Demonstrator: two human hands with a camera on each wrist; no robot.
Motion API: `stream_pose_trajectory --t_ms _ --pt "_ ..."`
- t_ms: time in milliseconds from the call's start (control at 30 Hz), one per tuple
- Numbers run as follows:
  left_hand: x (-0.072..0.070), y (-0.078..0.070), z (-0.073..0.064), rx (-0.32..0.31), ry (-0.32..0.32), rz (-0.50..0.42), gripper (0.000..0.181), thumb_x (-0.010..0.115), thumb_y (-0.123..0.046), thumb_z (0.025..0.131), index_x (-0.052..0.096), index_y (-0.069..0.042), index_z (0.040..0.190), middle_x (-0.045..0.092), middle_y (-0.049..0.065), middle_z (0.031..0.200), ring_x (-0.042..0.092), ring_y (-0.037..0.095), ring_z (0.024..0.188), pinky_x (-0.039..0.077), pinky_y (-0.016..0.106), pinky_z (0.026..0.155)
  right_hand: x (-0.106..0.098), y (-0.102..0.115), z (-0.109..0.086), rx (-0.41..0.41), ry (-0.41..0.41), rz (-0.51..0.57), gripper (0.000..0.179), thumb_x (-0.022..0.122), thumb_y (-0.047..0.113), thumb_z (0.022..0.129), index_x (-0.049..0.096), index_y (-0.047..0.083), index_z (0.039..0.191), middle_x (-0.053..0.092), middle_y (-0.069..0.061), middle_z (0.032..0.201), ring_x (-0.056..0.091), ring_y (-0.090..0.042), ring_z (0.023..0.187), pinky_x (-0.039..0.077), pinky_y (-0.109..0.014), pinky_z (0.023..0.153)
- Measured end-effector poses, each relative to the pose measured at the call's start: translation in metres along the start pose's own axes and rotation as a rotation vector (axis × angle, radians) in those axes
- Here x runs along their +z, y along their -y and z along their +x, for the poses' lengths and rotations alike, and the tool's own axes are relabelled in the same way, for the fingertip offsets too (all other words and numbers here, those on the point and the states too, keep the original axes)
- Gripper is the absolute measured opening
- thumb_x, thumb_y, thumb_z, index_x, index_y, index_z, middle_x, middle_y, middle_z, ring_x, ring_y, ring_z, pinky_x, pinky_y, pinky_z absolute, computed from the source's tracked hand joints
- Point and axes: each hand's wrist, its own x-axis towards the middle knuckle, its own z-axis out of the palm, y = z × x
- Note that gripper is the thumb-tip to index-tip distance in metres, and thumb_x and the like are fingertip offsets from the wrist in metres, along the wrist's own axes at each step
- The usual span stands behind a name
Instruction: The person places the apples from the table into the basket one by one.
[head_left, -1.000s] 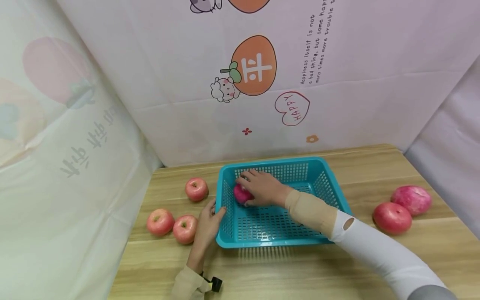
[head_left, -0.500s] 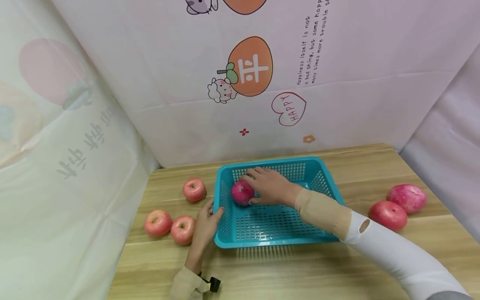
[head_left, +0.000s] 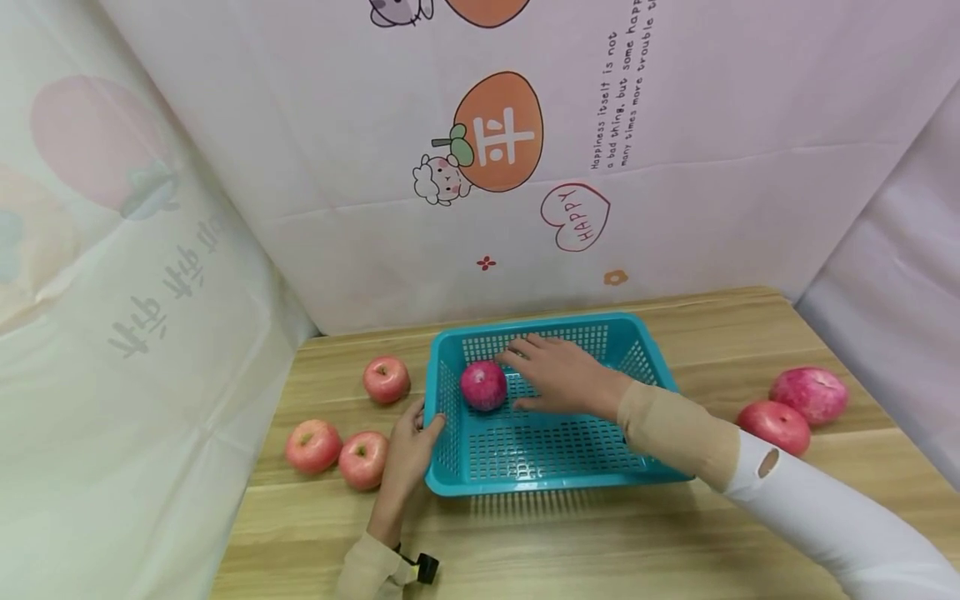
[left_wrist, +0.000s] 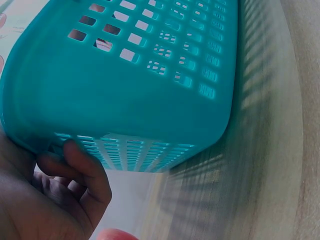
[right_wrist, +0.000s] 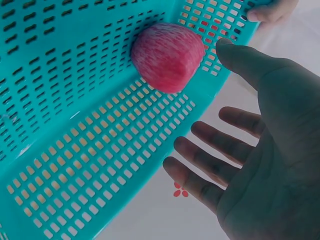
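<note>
A turquoise plastic basket [head_left: 555, 483] with perforated walls stands on the wooden table. My left hand [head_left: 408, 448] grips its left rim, thumb over the edge and fingers curled beneath on the outside, as the left wrist view shows. At the basket's left end, on the floor of it, lies a round magenta fruit [head_left: 483, 386], whose skin looks pale-streaked in the right wrist view. Just right of this fruit, over the basket, is my right hand [head_left: 564, 377]. Its fingers are spread and a gap separates them from the fruit [right_wrist: 167, 57]; the palm holds nothing.
Left of the basket lie three pink apples, a back one [head_left: 386, 379] and two front ones [head_left: 313, 447]. Right of it sit a red fruit [head_left: 776, 427], partly behind the right sleeve, and a magenta fruit [head_left: 810, 395]. A printed cloth [head_left: 360, 258] hangs behind the table.
My right hand has let go of the magenta fruit and drawn back to the right. The fruit stays at the basket's left end. My left hand keeps its grip on the rim.
</note>
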Motion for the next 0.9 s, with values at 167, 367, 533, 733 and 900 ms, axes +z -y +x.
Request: stream_pose_trajectory --t_ms 167,367,533,733,900 --pt "0.0 0.001 0.002 0.003 0.002 -0.003 0.05 0.059 -0.016 0.106 0.052 0.001 0.153 0.071 0.03 0.13 0.078 0.04 0.105 0.066 0.05 0.086 -0.005 -0.005 -0.011 0.007 -0.006 0.014 0.072 0.077 0.053 0.095 0.054 0.017 0.152 0.06 -0.009 0.152 0.056 -0.036 0.145 0.05 -0.054 0.117" --pt "0.001 0.002 0.003 0.006 0.0 0.0 0.05 0.059 -0.015 0.106 0.051 0.003 0.153 0.071 0.031 0.13 0.077 0.041 0.106 0.066 0.051 0.087 -0.008 -0.011 -0.022 0.013 -0.021 0.017 0.07 0.077 0.053 0.095 0.057 0.014 0.149 0.063 -0.009 0.149 0.057 -0.037 0.143 0.05 -0.054 0.117" --pt "0.001 0.002 0.002 0.002 -0.003 0.005 0.05 0.059 -0.015 0.106 0.051 0.003 0.153 0.071 0.03 0.129 0.077 0.039 0.105 0.066 0.049 0.086 -0.01 -0.015 -0.029 0.01 -0.03 0.008 0.068 0.077 0.053 0.094 0.06 0.013 0.147 0.065 -0.009 0.147 0.058 -0.039 0.142 0.05 -0.054 0.116" --pt "0.0 0.001 0.002 -0.003 -0.003 0.017 0.05 0.059 -0.016 0.106 0.052 0.002 0.152 0.072 0.029 0.128 0.078 0.037 0.104 0.066 0.048 0.085 -0.012 -0.018 -0.036 0.002 -0.063 0.002 0.064 0.079 0.049 0.094 0.063 0.01 0.142 0.068 -0.01 0.141 0.061 -0.039 0.138 0.052 -0.054 0.114" --pt "0.0 0.0 0.001 0.0 0.002 0.015 0.05 0.059 -0.016 0.107 0.052 0.002 0.153 0.071 0.03 0.129 0.078 0.039 0.105 0.066 0.049 0.086 -0.015 -0.021 -0.041 0.004 -0.082 -0.012 0.062 0.079 0.05 0.094 0.065 0.01 0.139 0.07 -0.01 0.138 0.064 -0.038 0.135 0.053 -0.053 0.113"
